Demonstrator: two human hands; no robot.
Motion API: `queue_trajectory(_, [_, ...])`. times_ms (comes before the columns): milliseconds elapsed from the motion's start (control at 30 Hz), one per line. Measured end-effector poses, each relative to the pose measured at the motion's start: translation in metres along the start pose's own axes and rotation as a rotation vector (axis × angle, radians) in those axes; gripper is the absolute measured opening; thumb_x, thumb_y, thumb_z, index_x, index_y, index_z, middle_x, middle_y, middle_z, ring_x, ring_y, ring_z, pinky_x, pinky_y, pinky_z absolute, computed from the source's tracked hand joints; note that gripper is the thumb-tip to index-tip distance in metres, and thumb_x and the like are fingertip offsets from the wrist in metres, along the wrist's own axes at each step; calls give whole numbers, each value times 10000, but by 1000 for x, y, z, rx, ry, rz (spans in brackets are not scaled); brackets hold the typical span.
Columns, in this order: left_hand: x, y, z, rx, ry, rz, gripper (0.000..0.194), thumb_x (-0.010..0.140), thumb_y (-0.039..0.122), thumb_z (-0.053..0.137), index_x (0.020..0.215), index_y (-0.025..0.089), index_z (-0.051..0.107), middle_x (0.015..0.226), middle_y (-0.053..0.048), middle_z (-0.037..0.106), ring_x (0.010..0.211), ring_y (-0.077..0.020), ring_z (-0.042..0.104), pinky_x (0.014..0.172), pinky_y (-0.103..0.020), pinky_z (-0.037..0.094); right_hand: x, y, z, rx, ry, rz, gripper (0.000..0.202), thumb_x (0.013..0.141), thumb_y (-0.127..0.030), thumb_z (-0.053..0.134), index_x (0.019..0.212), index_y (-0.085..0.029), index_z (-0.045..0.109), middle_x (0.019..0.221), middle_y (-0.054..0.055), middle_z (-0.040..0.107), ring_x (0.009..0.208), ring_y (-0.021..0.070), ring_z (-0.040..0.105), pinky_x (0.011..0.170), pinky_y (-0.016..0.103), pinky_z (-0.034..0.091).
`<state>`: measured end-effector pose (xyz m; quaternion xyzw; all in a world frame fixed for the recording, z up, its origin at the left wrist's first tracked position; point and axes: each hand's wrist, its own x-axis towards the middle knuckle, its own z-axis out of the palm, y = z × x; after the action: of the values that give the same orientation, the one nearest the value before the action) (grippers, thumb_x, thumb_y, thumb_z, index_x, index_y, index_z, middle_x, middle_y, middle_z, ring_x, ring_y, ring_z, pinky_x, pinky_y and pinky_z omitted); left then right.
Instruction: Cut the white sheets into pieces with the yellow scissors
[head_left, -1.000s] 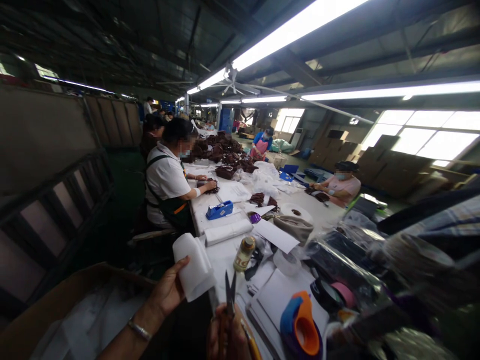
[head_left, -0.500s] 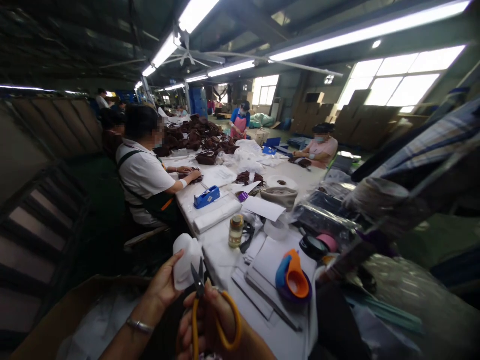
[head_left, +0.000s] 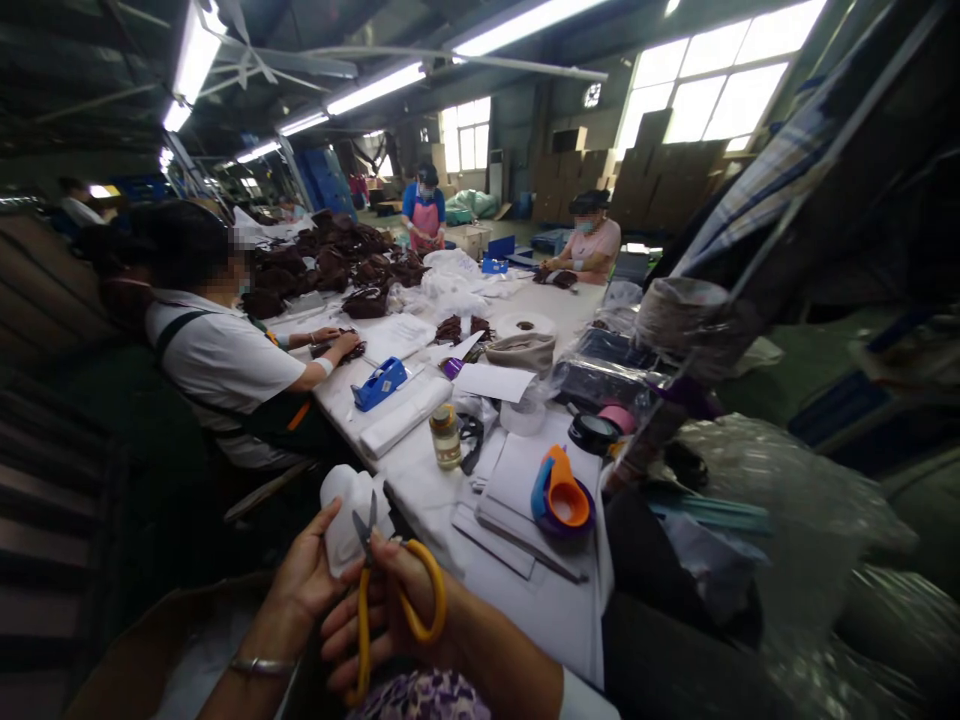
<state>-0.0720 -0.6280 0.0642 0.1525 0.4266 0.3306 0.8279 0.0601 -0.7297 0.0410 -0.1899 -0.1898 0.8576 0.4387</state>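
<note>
Gripping white material [head_left: 339, 520] in the left hand [head_left: 304, 572], between thumb and fingers, just off the left edge of the worktop [head_left: 571, 312]. And holding scissors [head_left: 367, 548] in the right hand [head_left: 397, 590], with thumb near the pivot and other fingers loosely curled; impossible to tell if touching blade to material. Apparently at a lining-up step, calling for steady grip and fingertips clear of the blades. Along that edge, no making out any writing on jar [head_left: 445, 437] or blue tape dispenser [head_left: 380, 384].

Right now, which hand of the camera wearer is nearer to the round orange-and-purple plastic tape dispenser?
Right. The right hand, gripping yellow-handled metal scissors, is left of the dispenser; the left hand, holding folded white sheeting, is farther left.
</note>
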Motion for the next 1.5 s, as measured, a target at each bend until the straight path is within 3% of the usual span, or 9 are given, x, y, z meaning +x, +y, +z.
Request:
queue_trajectory(233, [-18,-7,16,90,48,60,274,911,237,527,1116,76,611,713,-113,734,591,-248,715,561,-387,627,-3,-8,2,7,3,-27,754,726,-803,565,1076,-137,512,845,136,696,739,248,710,606,415,595])
queue_trajectory(400, [-18,-13,15,162,103,183,179,843,249,634,966,119,636,664,-76,700,574,-259,694,540,-392,610,-3,-10,1,-22,56,-72,792,719,-853,519,1067,-140,521,805,106,688,667,212,687,605,401,586])
queue_trajectory(500, [-14,-15,13,182,127,291,204,810,231,696,967,113,644,752,-93,724,639,-240,701,592,-366,619,-6,-6,-1,-43,62,-154,794,713,-844,542,1078,-139,531,781,85,678,626,180,660,575,340,564])
queue_trajectory(633, [-14,-14,17,236,189,475,234,747,208,776,915,102,654,743,-72,715,625,-195,678,577,-304,608,-13,-4,-5,-46,20,-212,766,705,-796,611,1101,-143,555,832,78,679,658,155,642,660,371,579])
queue_trajectory(767, [-17,-9,24,283,173,564,405,656,232,852,991,112,659,777,-61,731,623,-192,677,549,-288,599,-15,-3,-12,-72,-9,-239,765,722,-786,608,1121,-134,568,854,89,673,700,157,633,671,367,579])
queue_trajectory(967, [-16,-1,22,320,135,589,550,579,301,900,1037,125,650,765,-40,728,566,-175,655,498,-261,557,-14,2,-20,-106,-15,-237,782,722,-791,604,1129,-125,561,781,54,635,584,125,578,521,279,538])
queue_trajectory(1133, [-19,2,23,325,112,617,536,598,312,894,1034,135,637,742,-41,731,573,-186,655,500,-270,560,-19,-1,-7,-188,101,-269,809,646,-838,623,1062,-148,552,653,-16,589,471,86,504,439,210,455])
queue_trajectory(1300, [-25,2,30,328,123,617,532,564,296,909,1001,133,653,724,-44,733,575,-208,665,492,-279,563,-23,4,0,-231,199,-340,749,710,-838,555,1013,-153,579,597,-35,530,427,60,427,408,166,318])
queue_trajectory(1500, [-25,4,30,315,124,607,503,561,295,911,964,131,658,714,-37,722,583,-196,655,506,-277,567,-19,12,-5,-338,307,-390,731,745,-844,503,978,-161,617,558,-30,509,405,66,405,399,185,284])
